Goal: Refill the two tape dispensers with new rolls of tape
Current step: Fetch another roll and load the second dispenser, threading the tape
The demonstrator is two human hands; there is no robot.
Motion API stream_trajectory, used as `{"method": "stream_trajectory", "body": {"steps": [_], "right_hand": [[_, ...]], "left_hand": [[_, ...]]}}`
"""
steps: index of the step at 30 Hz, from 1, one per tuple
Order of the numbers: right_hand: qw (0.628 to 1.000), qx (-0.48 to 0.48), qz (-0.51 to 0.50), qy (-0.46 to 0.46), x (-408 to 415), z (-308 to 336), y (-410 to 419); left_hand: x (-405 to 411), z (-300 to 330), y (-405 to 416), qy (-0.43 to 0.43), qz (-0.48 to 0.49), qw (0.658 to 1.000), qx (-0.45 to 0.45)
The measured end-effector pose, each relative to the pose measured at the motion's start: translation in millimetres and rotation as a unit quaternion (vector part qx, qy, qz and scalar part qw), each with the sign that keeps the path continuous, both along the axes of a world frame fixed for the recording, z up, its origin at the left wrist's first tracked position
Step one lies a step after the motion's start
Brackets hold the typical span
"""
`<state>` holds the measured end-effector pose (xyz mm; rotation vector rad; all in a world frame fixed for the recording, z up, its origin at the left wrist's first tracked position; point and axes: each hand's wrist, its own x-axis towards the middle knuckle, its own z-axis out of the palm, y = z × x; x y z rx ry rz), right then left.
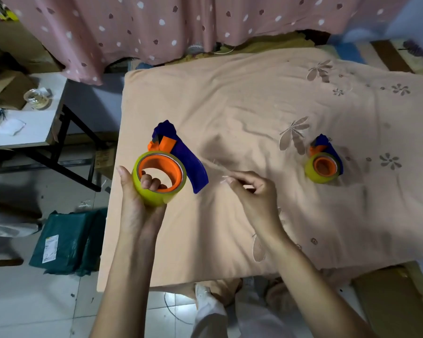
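Left hand (142, 191) grips the yellow tape roll (156, 189) on the blue-and-orange dispenser (191, 164), fingers curled through its core, at 9 o'clock on the peach sheet (254, 93). Right hand (252, 191) pinches a clear tape end (220, 170), blurred and barely visible. Second loaded dispenser (324, 162) lies at 3 o'clock, partly hidden by its own roll.

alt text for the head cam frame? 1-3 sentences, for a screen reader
A person's left hand grips a blue-and-orange tape dispenser loaded with a yellow roll, while the right hand pinches what looks like a thin, clear strip of tape beside it. A second loaded dispenser rests to the right on a peach floral cloth.
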<state>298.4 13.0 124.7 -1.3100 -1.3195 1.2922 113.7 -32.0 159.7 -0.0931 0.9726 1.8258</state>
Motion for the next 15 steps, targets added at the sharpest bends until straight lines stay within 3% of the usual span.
{"method": "stream_trajectory", "body": {"steps": [15], "right_hand": [[0.994,0.085,-0.01,-0.075,-49,5,-47]], "left_hand": [[8,-24,32,0.02,-0.016,0.999,0.036]]}}
